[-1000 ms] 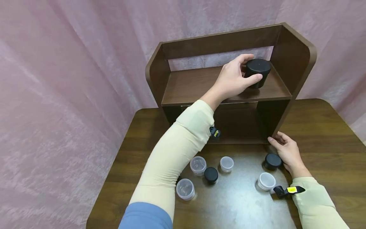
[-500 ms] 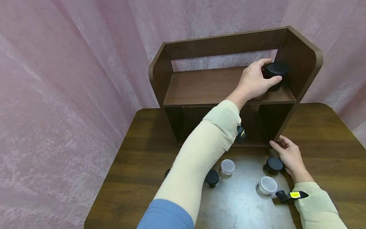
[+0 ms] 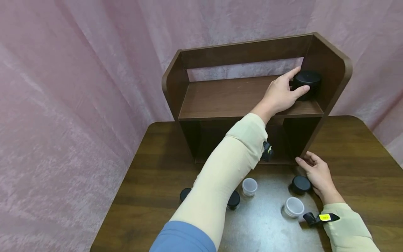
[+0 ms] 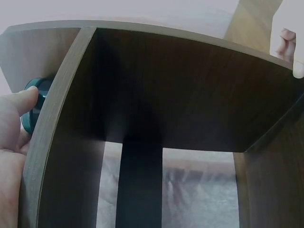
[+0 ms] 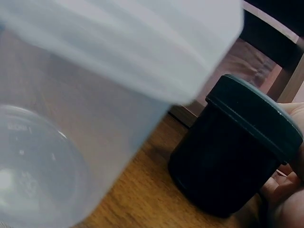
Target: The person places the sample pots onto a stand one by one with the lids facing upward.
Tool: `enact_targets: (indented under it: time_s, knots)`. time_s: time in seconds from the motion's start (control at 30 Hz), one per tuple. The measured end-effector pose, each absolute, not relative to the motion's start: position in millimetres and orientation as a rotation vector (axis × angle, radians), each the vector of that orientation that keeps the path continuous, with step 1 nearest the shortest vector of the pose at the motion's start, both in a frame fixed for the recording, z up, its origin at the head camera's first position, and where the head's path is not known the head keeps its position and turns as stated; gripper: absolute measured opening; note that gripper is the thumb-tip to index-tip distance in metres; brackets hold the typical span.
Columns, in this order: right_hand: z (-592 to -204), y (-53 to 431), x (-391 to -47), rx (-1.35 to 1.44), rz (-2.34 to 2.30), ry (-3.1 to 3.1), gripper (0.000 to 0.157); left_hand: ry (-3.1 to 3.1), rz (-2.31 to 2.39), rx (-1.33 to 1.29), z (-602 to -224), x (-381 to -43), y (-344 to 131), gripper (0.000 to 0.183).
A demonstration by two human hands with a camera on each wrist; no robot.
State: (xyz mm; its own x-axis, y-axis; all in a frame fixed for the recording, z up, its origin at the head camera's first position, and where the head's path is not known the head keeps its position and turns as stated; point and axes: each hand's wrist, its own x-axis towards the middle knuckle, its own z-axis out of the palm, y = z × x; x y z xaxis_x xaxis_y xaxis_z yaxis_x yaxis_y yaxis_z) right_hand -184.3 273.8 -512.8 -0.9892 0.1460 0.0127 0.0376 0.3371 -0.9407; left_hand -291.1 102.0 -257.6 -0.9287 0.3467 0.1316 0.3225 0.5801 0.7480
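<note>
My left hand [image 3: 281, 92] grips a black lidded jar [image 3: 306, 84] on the upper board of a dark brown wooden shelf [image 3: 230, 99], close beside the right side panel. In the left wrist view, the thumb and fingers show around that jar [image 4: 35, 102], partly hidden by the board. My right hand [image 3: 318, 173] holds the lower front corner of the same panel, thumb in front and fingers on the outer side. Just in front of it stand a black jar [image 3: 300, 184] and a clear jar with a whitish lid [image 3: 293, 207].
On the wooden table [image 3: 157, 175], a small clear jar [image 3: 249, 186] and a black-lidded jar [image 3: 233, 200] stand before the shelf. Another black-lidded jar [image 3: 185, 194] is half hidden behind my left forearm. A pink curtain [image 3: 94, 87] hangs behind.
My left hand has moved right along the upper board, bringing the black jar close to the right side panel. My right hand stays at the shelf's lower corner.
</note>
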Motion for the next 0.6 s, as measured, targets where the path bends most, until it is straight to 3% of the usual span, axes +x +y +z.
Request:
enact_targets:
  time_s: [0.6]
  knots:
    - [-507.6, 273.3, -183.9, -0.166, 1.746, -2.468, 0.063, 2.713, 1.351, 0.604, -250.7, -290.3, 97.5, 0.066]
